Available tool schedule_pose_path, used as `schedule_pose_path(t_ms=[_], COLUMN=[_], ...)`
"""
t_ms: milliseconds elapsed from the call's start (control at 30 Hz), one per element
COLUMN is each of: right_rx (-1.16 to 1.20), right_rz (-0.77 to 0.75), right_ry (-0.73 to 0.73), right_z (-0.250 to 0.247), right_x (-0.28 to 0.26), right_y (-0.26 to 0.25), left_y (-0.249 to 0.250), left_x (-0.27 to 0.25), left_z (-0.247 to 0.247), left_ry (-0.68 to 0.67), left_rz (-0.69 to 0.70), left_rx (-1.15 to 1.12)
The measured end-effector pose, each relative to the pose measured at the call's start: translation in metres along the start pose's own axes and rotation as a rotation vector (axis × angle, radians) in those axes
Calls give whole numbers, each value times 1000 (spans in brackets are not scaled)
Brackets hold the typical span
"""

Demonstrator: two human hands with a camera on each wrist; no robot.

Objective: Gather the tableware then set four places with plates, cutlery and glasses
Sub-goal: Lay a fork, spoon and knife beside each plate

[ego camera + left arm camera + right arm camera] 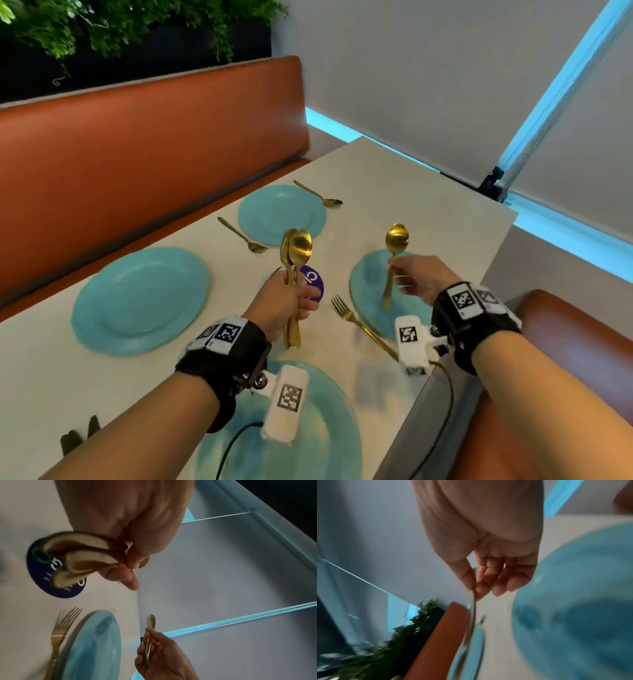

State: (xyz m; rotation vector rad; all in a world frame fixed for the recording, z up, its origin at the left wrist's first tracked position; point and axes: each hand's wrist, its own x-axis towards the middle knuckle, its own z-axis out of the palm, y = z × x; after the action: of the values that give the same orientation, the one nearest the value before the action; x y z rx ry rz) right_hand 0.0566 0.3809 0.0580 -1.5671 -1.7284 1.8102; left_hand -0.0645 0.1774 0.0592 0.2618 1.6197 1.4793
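Several blue plates lie on the pale table [394, 185]: far plate [281, 214], left plate [140, 299], right plate [371, 284], near plate [318, 428]. My left hand [281, 305] grips a bundle of gold cutlery [296, 253] upright above the table's middle, spoon bowls up. My right hand [419, 279] pinches a single gold spoon [396, 240] by its handle, bowl up, over the right plate. The same spoon [150, 622] shows in the left wrist view. A gold fork [363, 325] lies left of the right plate. Beside the far plate lie a fork [243, 235] and a spoon [320, 195].
A purple round coaster [313, 282] sits mid-table behind my left hand. Orange benches run along the far side [144, 144] and at the right [561, 342]. A grey wall with lit blue strips [555, 85] borders the table's far end. Plants [102, 24] hang behind the bench.
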Motion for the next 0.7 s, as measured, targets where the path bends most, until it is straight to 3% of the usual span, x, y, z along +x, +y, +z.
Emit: schedule_pose_path(t_ms=[267, 400, 533, 700], right_rx=[-700, -951, -1107, -1115], right_rz=[-142, -98, -45, -25], right_ry=[161, 208, 186, 169], right_z=[-85, -107, -112, -113], right_x=[88, 121, 144, 166], right_y=[-10, -4, 8, 16], left_y=[5, 8, 4, -2], left_x=[69, 92, 105, 120], left_z=[51, 66, 68, 67], left_ry=[115, 142, 156, 177], left_rz=[-64, -62, -54, -69], left_rx=[-85, -124, -117, -105])
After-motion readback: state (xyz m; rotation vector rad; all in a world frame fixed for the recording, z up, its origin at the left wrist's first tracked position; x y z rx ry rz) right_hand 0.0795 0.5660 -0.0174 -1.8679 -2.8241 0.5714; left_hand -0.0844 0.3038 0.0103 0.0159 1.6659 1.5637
